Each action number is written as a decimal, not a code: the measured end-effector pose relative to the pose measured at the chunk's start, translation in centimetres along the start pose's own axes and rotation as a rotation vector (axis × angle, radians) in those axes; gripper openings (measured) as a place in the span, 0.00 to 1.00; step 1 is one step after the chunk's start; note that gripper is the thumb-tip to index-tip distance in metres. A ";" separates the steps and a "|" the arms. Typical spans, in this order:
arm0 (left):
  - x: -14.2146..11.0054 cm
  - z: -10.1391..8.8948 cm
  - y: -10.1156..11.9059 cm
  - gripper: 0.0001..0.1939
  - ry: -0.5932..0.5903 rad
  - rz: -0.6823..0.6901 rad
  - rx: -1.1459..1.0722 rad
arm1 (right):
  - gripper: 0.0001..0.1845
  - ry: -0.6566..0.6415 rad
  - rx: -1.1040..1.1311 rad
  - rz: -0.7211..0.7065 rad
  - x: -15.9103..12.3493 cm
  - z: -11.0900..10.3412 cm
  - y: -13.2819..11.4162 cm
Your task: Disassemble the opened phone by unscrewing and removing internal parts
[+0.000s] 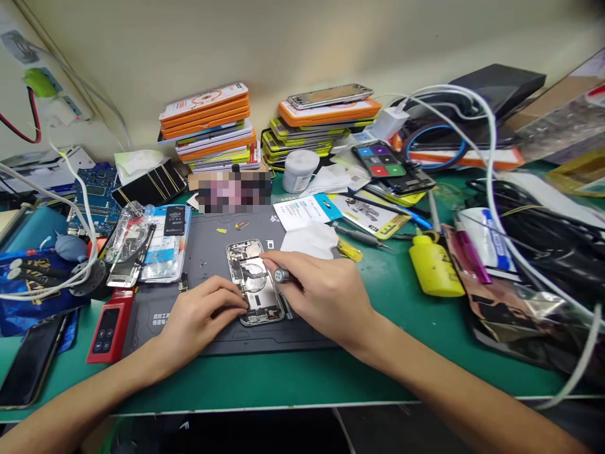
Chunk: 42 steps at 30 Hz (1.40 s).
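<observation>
An opened phone lies on the dark grey work mat, its inner parts exposed and a round coil in the middle. My left hand is at its lower left edge, fingers bent and closed against the frame. Over the phone's right side, my right hand is closed around a screwdriver; the round end of its handle shows, while the tip is hidden. Small loose parts lie on the mat, among them a small connector piece left of my left hand.
A red device with buttons stands left of the mat. Stacked orange and yellow boxes line the wall. To the right are a white cloth, tweezers, a yellow bottle and a white cable crossing the clutter.
</observation>
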<state>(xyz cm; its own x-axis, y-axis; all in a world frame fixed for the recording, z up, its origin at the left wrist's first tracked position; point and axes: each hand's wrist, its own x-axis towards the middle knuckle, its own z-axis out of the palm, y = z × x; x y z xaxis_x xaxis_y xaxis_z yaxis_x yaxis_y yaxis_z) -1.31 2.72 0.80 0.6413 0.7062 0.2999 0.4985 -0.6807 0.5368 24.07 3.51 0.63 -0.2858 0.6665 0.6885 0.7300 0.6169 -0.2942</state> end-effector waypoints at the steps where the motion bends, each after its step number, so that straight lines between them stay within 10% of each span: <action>1: 0.0 0.0 -0.1 0.05 -0.002 0.001 -0.009 | 0.14 0.001 0.000 -0.004 0.0 0.0 0.1; 29: -1.0 0.6 1.4 0.15 0.028 0.151 0.117 | 0.13 -0.030 0.006 -0.087 -0.2 0.5 -0.1; 42: -2.0 -4.0 -0.1 0.09 -0.098 -0.153 0.049 | 0.13 -0.008 -0.024 -0.108 -0.4 -0.7 -0.6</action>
<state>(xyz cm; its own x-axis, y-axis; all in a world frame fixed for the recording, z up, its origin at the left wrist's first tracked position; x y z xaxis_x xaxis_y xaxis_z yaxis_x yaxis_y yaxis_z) -5.01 2.15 3.24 0.6084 0.7815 0.1382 0.6209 -0.5772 0.5304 24.15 2.56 0.98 -0.3682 0.6001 0.7101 0.7097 0.6749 -0.2023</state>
